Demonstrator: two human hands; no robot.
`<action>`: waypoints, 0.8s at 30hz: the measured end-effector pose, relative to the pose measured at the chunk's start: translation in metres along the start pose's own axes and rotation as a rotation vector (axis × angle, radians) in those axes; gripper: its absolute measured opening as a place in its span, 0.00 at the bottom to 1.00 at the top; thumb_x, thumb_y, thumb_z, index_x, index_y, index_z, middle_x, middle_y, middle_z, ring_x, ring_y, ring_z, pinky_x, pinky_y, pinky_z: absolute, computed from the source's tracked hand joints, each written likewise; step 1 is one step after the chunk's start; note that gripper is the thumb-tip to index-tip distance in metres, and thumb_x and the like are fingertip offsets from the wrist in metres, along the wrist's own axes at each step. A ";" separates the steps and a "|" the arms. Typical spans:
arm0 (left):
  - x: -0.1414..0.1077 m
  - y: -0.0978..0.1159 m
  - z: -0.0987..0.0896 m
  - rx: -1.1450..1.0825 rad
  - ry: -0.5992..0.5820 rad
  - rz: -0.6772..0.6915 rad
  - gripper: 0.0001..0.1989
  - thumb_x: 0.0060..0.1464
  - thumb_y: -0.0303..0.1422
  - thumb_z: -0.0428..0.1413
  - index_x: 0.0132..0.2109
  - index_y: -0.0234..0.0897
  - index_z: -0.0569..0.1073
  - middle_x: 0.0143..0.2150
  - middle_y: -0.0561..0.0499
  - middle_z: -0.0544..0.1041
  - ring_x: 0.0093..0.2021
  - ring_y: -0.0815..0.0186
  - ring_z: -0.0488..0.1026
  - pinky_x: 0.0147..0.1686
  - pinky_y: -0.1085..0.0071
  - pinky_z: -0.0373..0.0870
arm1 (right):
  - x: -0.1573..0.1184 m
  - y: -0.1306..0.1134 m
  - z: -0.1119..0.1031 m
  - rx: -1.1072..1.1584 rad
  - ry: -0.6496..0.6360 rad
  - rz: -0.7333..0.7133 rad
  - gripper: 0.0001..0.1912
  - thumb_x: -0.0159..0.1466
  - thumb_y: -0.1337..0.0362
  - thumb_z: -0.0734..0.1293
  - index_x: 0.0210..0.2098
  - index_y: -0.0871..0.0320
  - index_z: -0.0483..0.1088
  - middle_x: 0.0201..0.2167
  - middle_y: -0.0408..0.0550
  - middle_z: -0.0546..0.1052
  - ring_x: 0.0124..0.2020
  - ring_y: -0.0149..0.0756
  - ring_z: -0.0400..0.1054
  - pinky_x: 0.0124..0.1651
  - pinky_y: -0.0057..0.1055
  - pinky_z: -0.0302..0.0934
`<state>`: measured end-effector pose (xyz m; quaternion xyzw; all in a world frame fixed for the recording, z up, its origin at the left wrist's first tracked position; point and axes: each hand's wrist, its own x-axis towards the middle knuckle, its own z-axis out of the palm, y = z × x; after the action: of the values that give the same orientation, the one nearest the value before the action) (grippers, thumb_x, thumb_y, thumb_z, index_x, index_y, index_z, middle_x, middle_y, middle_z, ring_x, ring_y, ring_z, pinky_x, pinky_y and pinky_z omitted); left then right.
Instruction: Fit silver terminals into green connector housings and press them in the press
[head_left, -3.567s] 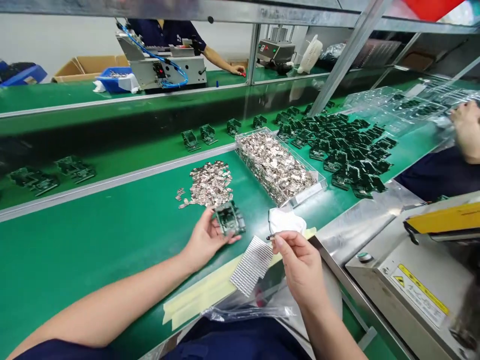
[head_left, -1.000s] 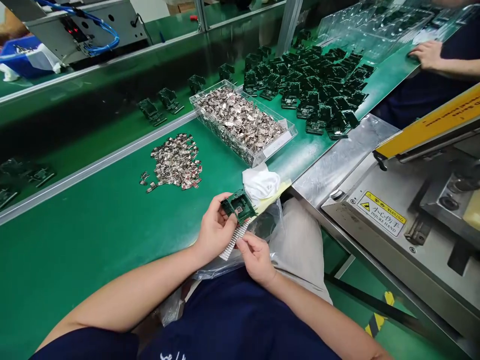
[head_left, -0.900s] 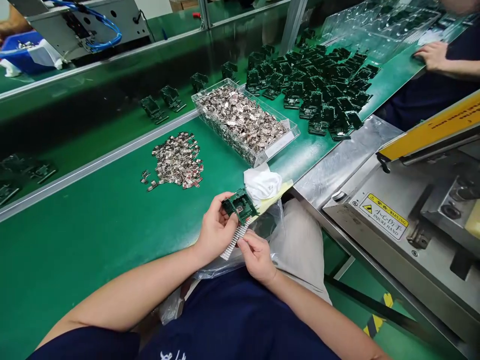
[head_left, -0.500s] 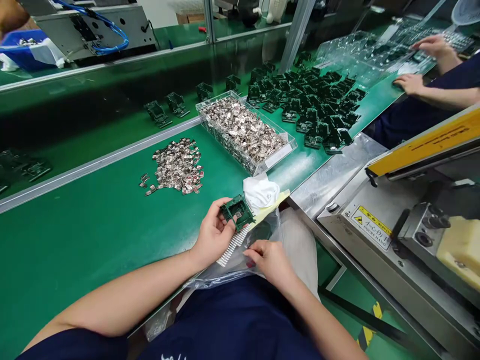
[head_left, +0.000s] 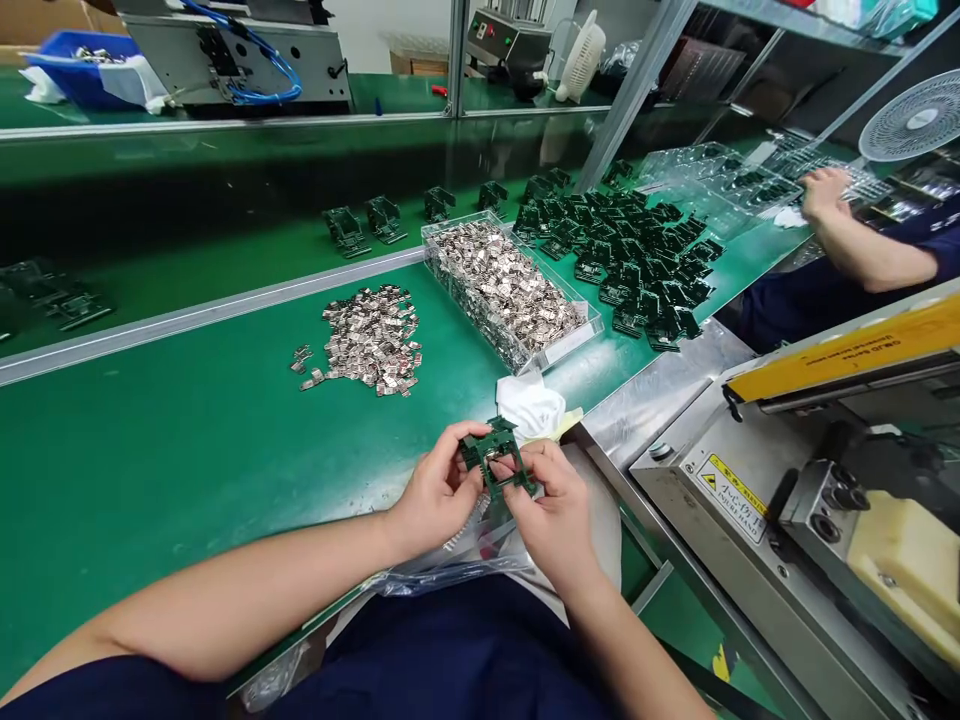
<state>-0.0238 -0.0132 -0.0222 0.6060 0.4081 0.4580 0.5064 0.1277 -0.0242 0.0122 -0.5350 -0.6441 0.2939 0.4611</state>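
A dark green plastic frame [head_left: 495, 440] with an open middle is held above my lap. My left hand [head_left: 437, 497] grips its left side between thumb and fingers. Closed around the right edge is my right hand [head_left: 556, 507], thumb and fingertips at the opening; whether a small part is pinched there I cannot make out. Partly hidden below the hands is a strip of small pale metal pieces [head_left: 466, 525], lying over a clear plastic bag [head_left: 450, 578]. Just beyond the frame lies a crumpled white cloth [head_left: 531, 405] with a yellow edge.
Small metal parts lie in a loose pile [head_left: 373, 338] and fill a clear tray [head_left: 570, 345] on the green table [head_left: 187, 450]. Many green frames [head_left: 637, 250] are heaped behind. A metal machine [head_left: 705, 540] stands right. A co-worker's hand [head_left: 825, 190] is at the far right.
My right hand has risen from beside the strip to the frame and closed on its right side. The frame has tilted and moved slightly right and down. The camera view has shifted.
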 end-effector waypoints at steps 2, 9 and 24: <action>0.000 0.000 0.000 0.054 -0.005 0.004 0.17 0.60 0.32 0.51 0.56 0.38 0.64 0.28 0.54 0.69 0.25 0.70 0.65 0.26 0.74 0.65 | 0.000 -0.001 0.001 -0.056 -0.010 0.024 0.06 0.63 0.65 0.65 0.29 0.55 0.72 0.28 0.45 0.70 0.31 0.35 0.65 0.32 0.30 0.60; -0.003 -0.002 -0.001 0.047 -0.025 0.003 0.19 0.59 0.34 0.54 0.57 0.40 0.66 0.24 0.55 0.68 0.22 0.69 0.63 0.24 0.73 0.62 | 0.001 0.005 0.004 0.005 -0.018 0.185 0.10 0.60 0.62 0.66 0.24 0.55 0.65 0.26 0.44 0.67 0.28 0.34 0.62 0.29 0.29 0.57; 0.032 0.056 0.057 0.034 -0.701 0.015 0.23 0.57 0.30 0.55 0.60 0.45 0.64 0.36 0.48 0.78 0.29 0.64 0.75 0.27 0.71 0.72 | -0.069 0.009 -0.128 0.058 0.036 -0.153 0.32 0.57 0.58 0.75 0.58 0.49 0.64 0.50 0.54 0.70 0.37 0.39 0.68 0.35 0.35 0.68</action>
<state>0.0415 -0.0045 0.0337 0.7377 0.2126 0.2187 0.6023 0.2483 -0.1025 0.0364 -0.4759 -0.6658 0.2665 0.5091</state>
